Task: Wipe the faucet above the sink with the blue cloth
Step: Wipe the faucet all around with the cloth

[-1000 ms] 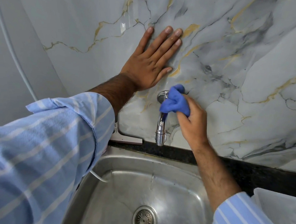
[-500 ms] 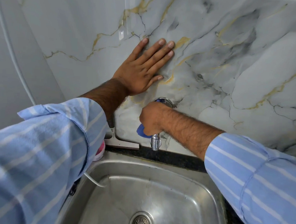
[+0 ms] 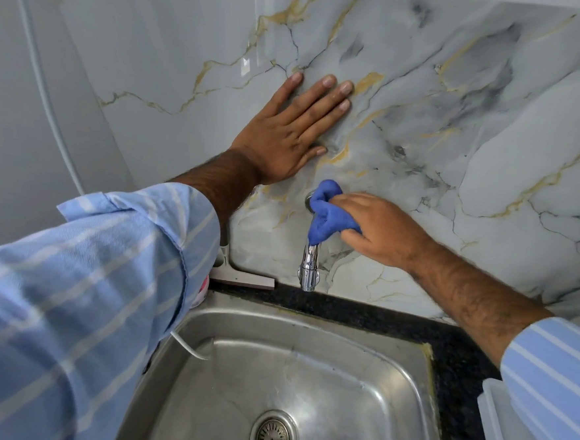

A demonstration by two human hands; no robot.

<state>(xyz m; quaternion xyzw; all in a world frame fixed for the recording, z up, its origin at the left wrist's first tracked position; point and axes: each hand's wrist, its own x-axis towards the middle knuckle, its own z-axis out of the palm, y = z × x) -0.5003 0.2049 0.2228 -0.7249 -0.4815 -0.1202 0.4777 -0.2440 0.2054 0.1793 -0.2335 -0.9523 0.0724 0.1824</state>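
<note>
A chrome faucet (image 3: pixel 309 267) juts from the marble wall above a steel sink (image 3: pixel 359 334). Its upper body is wrapped in a bunched blue cloth (image 3: pixel 328 215), and only the spout end shows below. My right hand (image 3: pixel 380 231) grips the cloth from the right and presses it on the faucet's top, near the wall flange. My left hand (image 3: pixel 287 133) lies flat on the marble wall up and to the left of the faucet, fingers spread, holding nothing.
A squeegee (image 3: pixel 243 278) leans on the black counter edge (image 3: pixel 378 317) left of the faucet, with something pink beside it. The sink drain (image 3: pixel 272 437) is at the bottom. A white container (image 3: pixel 494 416) sits at right. A thin white hose (image 3: pixel 188 346) dips into the sink.
My right hand has moved the cloth from the faucet's left side, where it covered the spout, up to its top and right side. The left hand stays pressed on the wall.
</note>
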